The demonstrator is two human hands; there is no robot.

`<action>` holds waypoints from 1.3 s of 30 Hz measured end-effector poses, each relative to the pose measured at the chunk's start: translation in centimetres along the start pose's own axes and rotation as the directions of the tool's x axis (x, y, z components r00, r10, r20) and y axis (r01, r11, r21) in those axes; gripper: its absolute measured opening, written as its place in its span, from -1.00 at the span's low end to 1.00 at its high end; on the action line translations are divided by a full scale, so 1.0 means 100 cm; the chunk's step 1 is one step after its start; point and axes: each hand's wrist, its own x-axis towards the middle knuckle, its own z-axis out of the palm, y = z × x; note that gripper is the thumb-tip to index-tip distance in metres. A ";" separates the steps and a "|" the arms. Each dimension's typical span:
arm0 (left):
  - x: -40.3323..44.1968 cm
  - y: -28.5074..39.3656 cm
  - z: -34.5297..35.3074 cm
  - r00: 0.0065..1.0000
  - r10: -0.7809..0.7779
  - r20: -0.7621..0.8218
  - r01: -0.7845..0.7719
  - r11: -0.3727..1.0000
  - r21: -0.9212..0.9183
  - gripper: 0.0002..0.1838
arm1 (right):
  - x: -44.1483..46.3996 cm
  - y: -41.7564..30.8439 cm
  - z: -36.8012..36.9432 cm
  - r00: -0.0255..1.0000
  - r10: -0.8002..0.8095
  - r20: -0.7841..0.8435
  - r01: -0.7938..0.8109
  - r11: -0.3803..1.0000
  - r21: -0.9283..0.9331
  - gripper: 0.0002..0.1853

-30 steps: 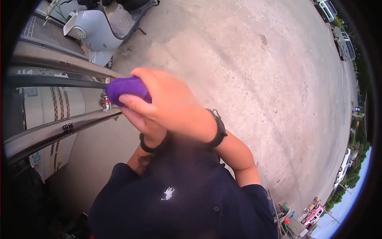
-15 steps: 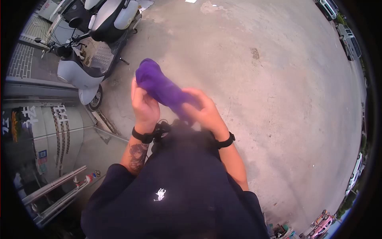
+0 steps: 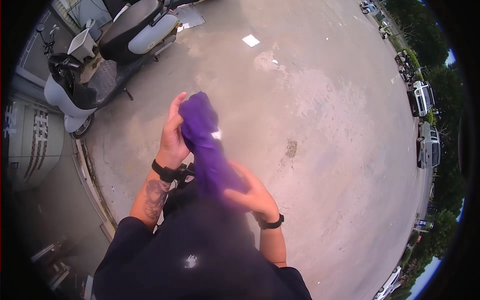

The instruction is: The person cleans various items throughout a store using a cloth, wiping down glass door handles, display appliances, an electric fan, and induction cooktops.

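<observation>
A bunched purple cloth (image 3: 204,142) hangs in front of my dark shirt, its lower part smeared by motion. My left hand (image 3: 173,134) grips its upper end from the left side, with one finger sticking up past the edge. Lower down, near my chest, my right hand (image 3: 255,196) pinches the cloth's right edge between thumb and fingers. Both wrists carry black bands. A small white patch (image 3: 216,135) shows beside the cloth's middle; I cannot tell what it is.
A grey scooter (image 3: 107,75) stands at upper left, close to a glass door or window (image 3: 40,145). Concrete ground (image 3: 340,150) spreads ahead and to the right. A white sheet (image 3: 251,40) lies on it. Parked cars (image 3: 428,145) and trees line the far right.
My view has tilted up and turned. The cloth now hangs more upright and spreads wider at its lower end. My right hand has moved down toward my body; both hands still hold the cloth.
</observation>
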 end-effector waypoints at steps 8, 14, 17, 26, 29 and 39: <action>0.216 -0.096 0.064 0.771 -0.618 0.157 0.637 0.737 -0.226 -0.42 | 0.139 -0.125 -0.198 0.690 -0.439 -0.576 0.407 0.893 -0.193 -0.26; 0.397 -0.193 0.129 0.573 -0.764 0.298 0.808 0.587 -0.048 -0.58 | 0.269 -0.166 -0.368 0.231 -0.789 -0.570 0.512 0.596 -0.618 -0.16; 0.500 -0.218 0.165 0.633 -0.717 0.292 0.676 0.695 0.245 -0.60 | 0.355 -0.197 -0.452 0.170 -0.663 -0.729 0.641 0.637 -0.429 -0.13; 0.805 -0.218 0.191 0.990 -0.043 -0.132 0.015 0.979 -0.205 -0.63 | 0.598 -0.327 -0.628 0.796 -0.273 -0.540 0.519 0.767 0.377 -0.54; 0.930 -0.208 0.150 0.993 0.049 -0.105 -0.071 0.976 -0.208 -0.60 | 0.708 -0.398 -0.703 0.757 -0.421 -0.500 0.567 0.803 0.183 -0.58; 1.338 -0.238 0.219 0.899 -0.418 0.129 0.065 0.418 0.906 -0.61 | 0.972 -0.568 -1.011 0.693 -0.604 -0.394 0.575 0.793 -0.203 -0.36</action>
